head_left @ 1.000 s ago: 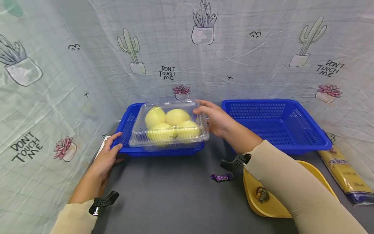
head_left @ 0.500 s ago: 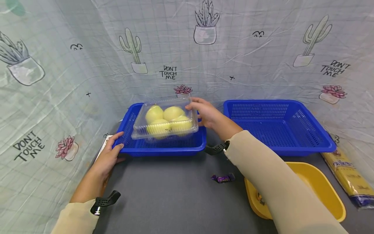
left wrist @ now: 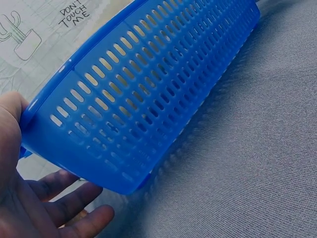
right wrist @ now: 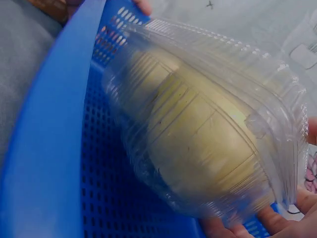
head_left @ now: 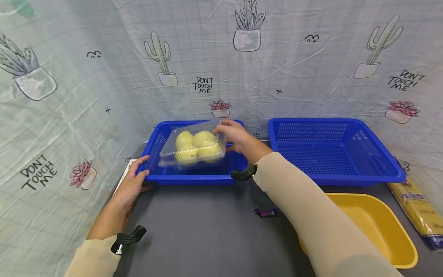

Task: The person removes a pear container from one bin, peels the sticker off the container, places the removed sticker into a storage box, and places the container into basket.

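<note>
A clear plastic clamshell container (head_left: 166, 158) holds several pale yellow-green round fruits (head_left: 205, 138). My right hand (head_left: 240, 138) grips it by its right end, thumb on top and fingers beneath. The container tilts inside the outline of the left blue basket (head_left: 194, 179), over its perforated floor. In the right wrist view, the basket's wall (right wrist: 44, 129) runs along the container's side. My left hand (head_left: 129, 188) holds the basket's near left corner. From the left wrist, its thumb side lies at the rim and the other fingers (left wrist: 74, 203) extend below the corner.
A second blue basket (head_left: 311, 179) stands at the right, with a yellow bin (head_left: 373, 227) in front of it, partly behind my right sleeve. A purple-wrapped candy (head_left: 266, 212) lies on the grey table (head_left: 194, 227). Far right is a yellow packet (head_left: 415, 204).
My right hand has carried the container of fruits left and back, from over the basket's front edge to within its outline. The left hand keeps its place at the corner.
</note>
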